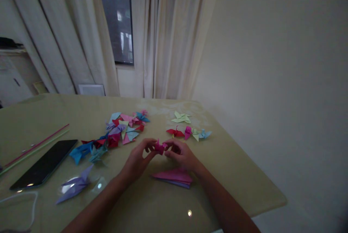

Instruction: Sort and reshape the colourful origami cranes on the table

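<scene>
Fingers point(150, 157) of left hand point(136, 160) and right hand point(183, 154) grip a magenta figure point(159, 147) beyond folded paper point(174, 176), apparently mid-shaping and needing gentle tugs next.

The folded magenta paper piece point(160, 148) was a small, compact item of one visible color. A narrow point projected upward at the left of its angular body, and a smaller, irregular tip extended at the right. The lower part narrowed downward. The piece was supported over the counter point(233, 175), between the left hand point(137, 158) and the right hand point(182, 153). The left thumb and fingers pinched its left side; the right fingertips engaged its right side. Individual creases were too small to tell, and the fingers partly covered both ends.
</scene>
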`<state>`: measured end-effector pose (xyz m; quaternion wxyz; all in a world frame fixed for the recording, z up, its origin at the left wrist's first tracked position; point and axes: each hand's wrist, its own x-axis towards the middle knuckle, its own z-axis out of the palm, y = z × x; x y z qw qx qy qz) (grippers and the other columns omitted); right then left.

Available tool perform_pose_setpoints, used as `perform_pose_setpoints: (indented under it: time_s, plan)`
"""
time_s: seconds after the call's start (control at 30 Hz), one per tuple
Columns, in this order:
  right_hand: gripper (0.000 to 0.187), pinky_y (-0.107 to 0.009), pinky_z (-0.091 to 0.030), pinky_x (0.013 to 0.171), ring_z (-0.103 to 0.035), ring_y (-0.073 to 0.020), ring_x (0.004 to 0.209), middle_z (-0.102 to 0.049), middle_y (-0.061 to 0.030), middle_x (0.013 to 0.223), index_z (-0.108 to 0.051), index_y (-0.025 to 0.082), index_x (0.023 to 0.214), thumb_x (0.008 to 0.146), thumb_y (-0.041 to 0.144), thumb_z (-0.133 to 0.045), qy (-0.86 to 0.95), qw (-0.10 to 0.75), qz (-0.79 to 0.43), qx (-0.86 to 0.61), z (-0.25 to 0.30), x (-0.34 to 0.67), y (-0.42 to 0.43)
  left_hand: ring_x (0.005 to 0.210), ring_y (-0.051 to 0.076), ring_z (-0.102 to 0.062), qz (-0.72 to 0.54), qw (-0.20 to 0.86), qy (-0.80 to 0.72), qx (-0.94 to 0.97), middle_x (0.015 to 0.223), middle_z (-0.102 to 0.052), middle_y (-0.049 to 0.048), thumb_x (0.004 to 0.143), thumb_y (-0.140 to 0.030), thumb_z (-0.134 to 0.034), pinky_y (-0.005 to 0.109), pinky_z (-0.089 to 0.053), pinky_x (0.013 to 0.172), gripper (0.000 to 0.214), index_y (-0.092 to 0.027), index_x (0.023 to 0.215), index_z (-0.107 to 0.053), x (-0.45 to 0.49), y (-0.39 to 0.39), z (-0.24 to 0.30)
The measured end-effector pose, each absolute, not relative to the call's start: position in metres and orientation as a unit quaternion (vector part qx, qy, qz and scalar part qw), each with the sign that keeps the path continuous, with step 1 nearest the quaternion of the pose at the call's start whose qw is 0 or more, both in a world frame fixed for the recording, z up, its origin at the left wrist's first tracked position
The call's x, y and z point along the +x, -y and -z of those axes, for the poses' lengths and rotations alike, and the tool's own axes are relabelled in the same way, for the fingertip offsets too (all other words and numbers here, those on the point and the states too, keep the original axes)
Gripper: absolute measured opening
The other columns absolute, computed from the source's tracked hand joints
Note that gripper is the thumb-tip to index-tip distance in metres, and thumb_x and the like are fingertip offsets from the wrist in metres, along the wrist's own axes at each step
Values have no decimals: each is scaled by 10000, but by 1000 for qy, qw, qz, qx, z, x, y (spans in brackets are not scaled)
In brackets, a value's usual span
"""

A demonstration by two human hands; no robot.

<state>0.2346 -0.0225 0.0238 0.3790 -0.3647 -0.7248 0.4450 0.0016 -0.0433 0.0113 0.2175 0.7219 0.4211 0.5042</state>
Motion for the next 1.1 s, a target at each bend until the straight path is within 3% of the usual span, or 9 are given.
perform_pose_setpoints:
  time_s: [0.1, 0.23, 0.5, 0.67, 0.73, 0.83, 0.93, 1.0, 1.1]
  plan:
    - [388, -246, -371, 598, -508, -134, 660, -647, 1, 776, -781, 175, 1020, 862, 528, -807, 742, 368, -428, -362, -23, 232, 26, 835, 189, -687, -486, 232, -414, 734, 992, -761, 48, 962, -365, -647, 344, -577, 780, 290, -236, 1221, -625, 7, 47, -5]
    - [343, -254, -373, 603, -503, -137, 653, -661, -11, 779, -786, 174, 1014, 916, 499, -739, 749, 379, -394, -374, -22, 231, 28, 870, 189, -699, -491, 218, -401, 742, 1037, -766, 52, 962, -330, -649, 352, -590, 816, 298, -241, 1244, -621, 3, 45, -4]
    - [486, -259, -412, 620, -512, -141, 673, -602, -16, 865, -752, 190, 1015, 799, 615, -846, 794, 371, -353, -327, -20, 234, 26, 828, 173, -686, -466, 222, -404, 755, 956, -748, 22, 937, -272, -656, 321, -581, 790, 297, -243, 1229, -614, 8, 48, -2]
    - [401, -289, -424, 697, -558, -188, 756, -620, -39, 834, -759, 202, 914, 966, 592, -685, 820, 369, -289, -328, -22, 232, 23, 859, 189, -699, -425, 238, -409, 772, 965, -749, 28, 972, -298, -601, 335, -585, 801, 341, -255, 1310, -575, 8, 47, -5]
    - [379, -293, -432, 694, -563, -194, 744, -640, -47, 830, -763, 204, 920, 984, 566, -667, 804, 397, -267, -352, -23, 234, 20, 965, 218, -706, -424, 192, -430, 774, 1079, -751, 62, 991, -326, -575, 377, -581, 881, 397, -254, 1381, -542, 0, 42, -9]
    - [362, -287, -426, 645, -523, -186, 676, -642, -37, 794, -760, 197, 966, 961, 551, -688, 734, 465, -220, -443, -25, 246, 11, 1218, 317, -635, -392, 28, -550, 737, 1313, -691, 149, 1004, -341, -530, 496, -499, 1044, 390, -220, 1372, -581, -26, 31, -18]
    - [426, -291, -448, 635, -539, -196, 676, -670, -43, 784, -750, 168, 1052, 939, 571, -672, 646, 517, -192, -528, -26, 264, -1, 1368, 430, -494, -280, -128, -700, 645, 1514, -547, 221, 1009, -327, -480, 606, -416, 1062, 383, -181, 1321, -649, -57, 24, -23]
    - [474, -307, -491, 667, -602, -218, 732, -718, -75, 844, -747, 148, 1085, 928, 586, -658, 619, 529, -201, -544, -24, 274, -9, 1379, 455, -460, -220, -165, -749, 603, 1514, -538, 237, 1021, -355, -452, 617, -399, 1038, 399, -171, 1299, -671, -74, 24, -24]
    - [578, -343, -548, 703, -683, -255, 813, -760, -129, 965, -730, 127, 1156, 879, 631, -676, 595, 545, -238, -540, -19, 283, -19, 1273, 438, -540, -174, -147, -770, 596, 1336, -664, 229, 1037, -391, -398, 583, -405, 986, 428, -164, 1250, -692, -86, 25, -24]
